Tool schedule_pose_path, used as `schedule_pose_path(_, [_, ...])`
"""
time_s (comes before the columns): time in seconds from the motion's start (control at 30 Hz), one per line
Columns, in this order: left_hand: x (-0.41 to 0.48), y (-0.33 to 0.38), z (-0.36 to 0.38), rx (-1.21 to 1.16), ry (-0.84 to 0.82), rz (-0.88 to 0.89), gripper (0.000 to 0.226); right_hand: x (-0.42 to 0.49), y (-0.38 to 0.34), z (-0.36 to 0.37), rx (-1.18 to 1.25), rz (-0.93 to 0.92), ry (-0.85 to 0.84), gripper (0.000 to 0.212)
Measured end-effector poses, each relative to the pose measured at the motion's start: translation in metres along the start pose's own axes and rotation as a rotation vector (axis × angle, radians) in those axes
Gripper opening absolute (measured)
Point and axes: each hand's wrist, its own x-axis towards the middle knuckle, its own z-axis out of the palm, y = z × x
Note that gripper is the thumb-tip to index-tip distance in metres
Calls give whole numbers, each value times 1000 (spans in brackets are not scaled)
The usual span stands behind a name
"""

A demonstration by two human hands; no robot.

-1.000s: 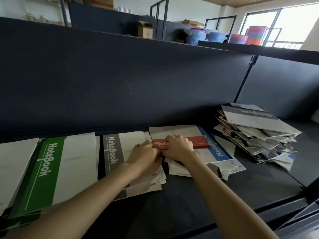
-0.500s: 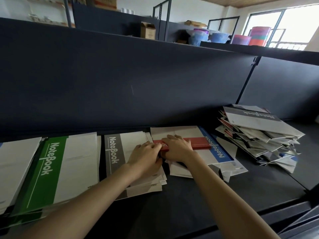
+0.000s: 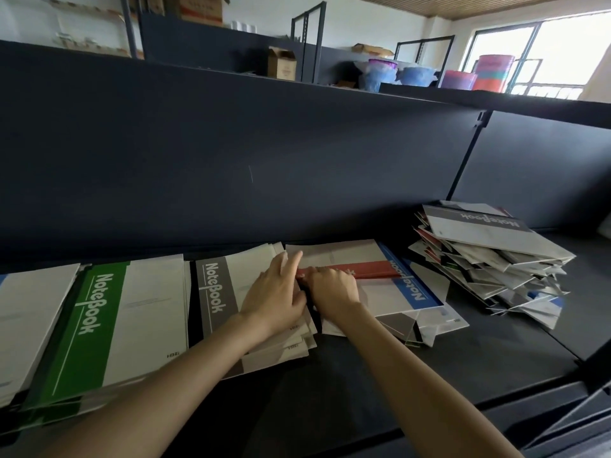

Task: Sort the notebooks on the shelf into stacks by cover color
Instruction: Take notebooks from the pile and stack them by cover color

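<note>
Head view: the red notebook (image 3: 370, 270) lies across the blue notebook (image 3: 413, 287) on the shelf (image 3: 363, 375), between the grey stack (image 3: 215, 289) and the unsorted pile (image 3: 489, 256) at the right. The right grip (image 3: 334, 289) has its fingers curled over the red notebook's left end, holding it. The left grip (image 3: 277, 292) lies just beside it with fingers nearly straight, holding nothing, its palm over the grey stack's right edge.

The title of the red notebook (image 3: 373, 270) is mostly covered by the right hand (image 3: 335, 292), the white stack (image 3: 29, 319) at the frame's left is cut by its edge, and covers low in the jumbled pile (image 3: 502, 266) at right are hidden under others.
</note>
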Motion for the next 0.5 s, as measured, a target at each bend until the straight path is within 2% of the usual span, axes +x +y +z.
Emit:
schedule_pose_path(0.1, [-2,1,-2,-25,14,-24,72,-2,5,-4,53,48,24,24])
schedule_pose_path(0.3, [0,1,0,20,-48,-58,72,-24,27,-27,187,200,201,21])
schedule_pose_path(0.4, [0,10,0,14,-43,7,50,-33,23,-36,270,247,276,22])
schedule_pose_path(0.5, [-7,28,6,-158,-61,133,28,-32,10,-49,411,316,328,18])
